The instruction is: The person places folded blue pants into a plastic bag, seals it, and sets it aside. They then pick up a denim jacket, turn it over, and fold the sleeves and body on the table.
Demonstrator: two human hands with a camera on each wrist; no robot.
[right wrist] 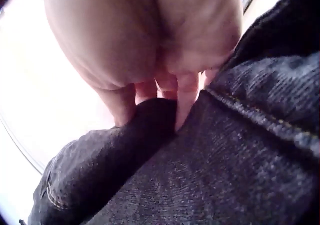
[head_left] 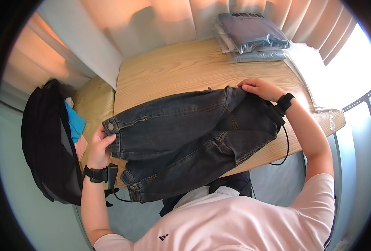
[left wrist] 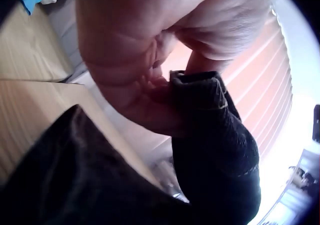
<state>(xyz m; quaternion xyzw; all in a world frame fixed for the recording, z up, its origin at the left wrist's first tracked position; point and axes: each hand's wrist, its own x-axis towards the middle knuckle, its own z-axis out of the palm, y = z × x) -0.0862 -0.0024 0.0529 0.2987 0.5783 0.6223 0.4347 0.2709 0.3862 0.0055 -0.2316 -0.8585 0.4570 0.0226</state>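
Observation:
A dark denim garment with two buttoned cuffs at its left end is stretched between both hands above the table. My left hand grips the upper cuff, thumb on top near the button; in the left wrist view the fingers of the hand curl round the dark cloth. The second cuff hangs lower, near the table's front edge. My right hand pinches the garment's far right edge. In the right wrist view the fingertips of that hand press into a fold of the denim.
Clear plastic bags of folded clothes are stacked at the back right of the wooden table. At the left stands a black bag or cloth beside blue fabric. Curtains hang behind, and cables run down from both wrist cameras.

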